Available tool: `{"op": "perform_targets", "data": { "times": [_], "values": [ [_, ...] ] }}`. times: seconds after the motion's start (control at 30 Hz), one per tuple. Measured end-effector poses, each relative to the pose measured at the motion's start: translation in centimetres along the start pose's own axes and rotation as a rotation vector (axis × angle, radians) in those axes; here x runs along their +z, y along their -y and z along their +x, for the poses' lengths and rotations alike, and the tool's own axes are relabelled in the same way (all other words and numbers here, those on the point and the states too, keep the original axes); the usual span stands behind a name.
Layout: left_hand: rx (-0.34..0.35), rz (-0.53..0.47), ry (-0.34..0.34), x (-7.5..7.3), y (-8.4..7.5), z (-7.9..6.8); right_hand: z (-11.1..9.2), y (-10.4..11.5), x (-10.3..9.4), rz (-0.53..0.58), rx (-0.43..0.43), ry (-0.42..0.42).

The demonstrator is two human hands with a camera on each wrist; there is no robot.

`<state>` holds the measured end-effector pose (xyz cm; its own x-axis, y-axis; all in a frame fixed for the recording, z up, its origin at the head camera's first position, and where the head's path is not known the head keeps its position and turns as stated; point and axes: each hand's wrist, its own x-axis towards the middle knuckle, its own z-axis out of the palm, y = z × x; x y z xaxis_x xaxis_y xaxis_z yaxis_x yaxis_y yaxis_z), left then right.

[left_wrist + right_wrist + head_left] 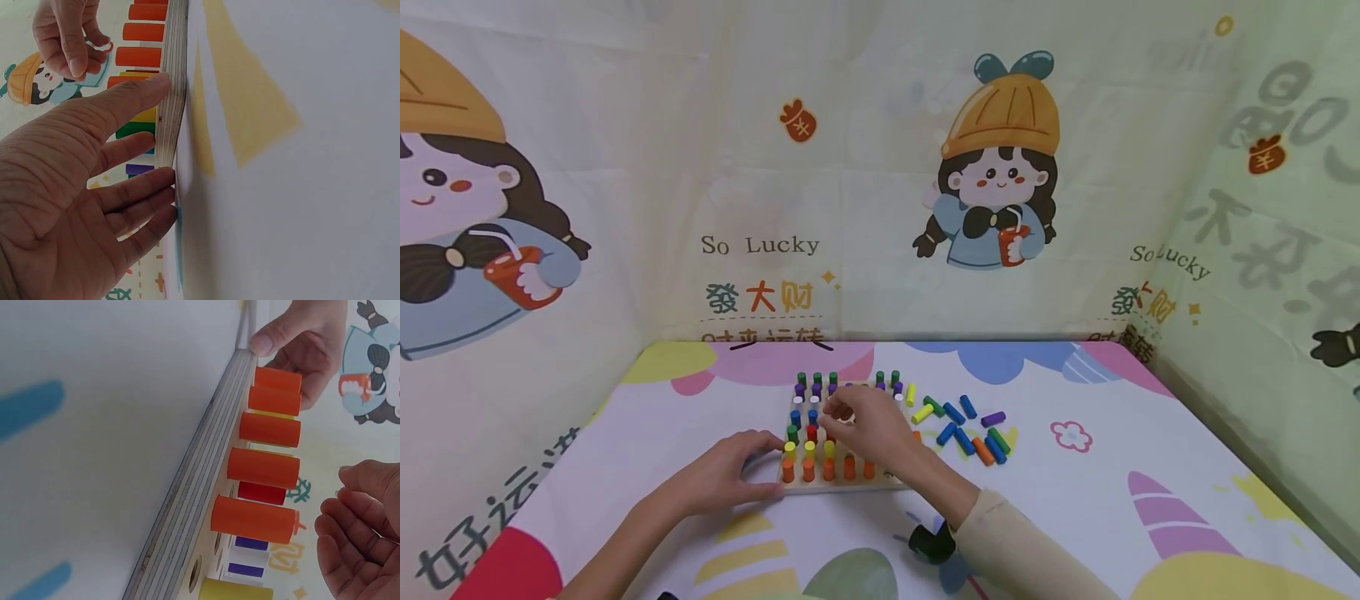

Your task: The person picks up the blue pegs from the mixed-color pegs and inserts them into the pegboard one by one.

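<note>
A wooden pegboard point(850, 489) holds rows of coloured pegs. Orange pegs point(829, 469) line its front row, with yellow pegs point(809, 450) behind. Further back stand red, blue, white, purple and green pegs. My left hand point(718, 475) rests at the board's left front corner, thumb against the front edge and fairly straight fingers on the left side. Over the middle of the board hovers my right hand point(874, 425), beside a blue peg point(812, 417), with thumb and index fingertips close together. Whether a small peg is between those fingertips cannot be told.
Loose pegs, among them a purple peg point(993, 419) and an orange peg point(982, 451), lie scattered right of the board. A small black object point(931, 543) is near the right sleeve. The patterned tabletop meets printed cloth walls point(865, 300) behind and at the sides.
</note>
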<state>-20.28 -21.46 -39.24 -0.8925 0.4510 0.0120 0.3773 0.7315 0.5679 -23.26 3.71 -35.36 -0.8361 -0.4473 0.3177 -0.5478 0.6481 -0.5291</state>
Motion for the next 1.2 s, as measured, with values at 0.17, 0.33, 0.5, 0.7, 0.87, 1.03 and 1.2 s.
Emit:
{"op": "perform_targets", "data": {
  "times": [0.17,0.33,0.5,0.7,0.87,1.03,1.2],
  "values": [
    [0.007,-0.002,-0.003,-0.2,0.0,0.1,-0.4,0.1,-0.4,0.021,-0.001,-0.010],
    [0.005,-0.005,0.001,-0.3,-0.1,0.1,-0.9,0.2,-0.7,0.067,0.016,0.003],
    [-0.027,-0.012,-0.003,-0.3,-0.1,0.0,-1.4,0.2,-0.7,0.083,-0.021,-0.002],
    [-0.069,-0.044,0.014,0.4,-0.1,-0.2,-2.5,0.1,-0.7,0.060,-0.027,0.008],
    [-0.073,-0.048,0.004,0.6,-0.1,-0.2,-3.0,0.0,-1.1,0.040,-0.064,-0.009],
    [-0.092,-0.042,0.000,0.4,-0.3,-0.1,-3.4,-0.1,-1.5,0.040,-0.081,-0.019],
    [-0.097,-0.038,-0.001,0.2,-0.4,-0.2,-3.9,-0.2,-1.8,0.023,-0.070,-0.034]
  ]
}}
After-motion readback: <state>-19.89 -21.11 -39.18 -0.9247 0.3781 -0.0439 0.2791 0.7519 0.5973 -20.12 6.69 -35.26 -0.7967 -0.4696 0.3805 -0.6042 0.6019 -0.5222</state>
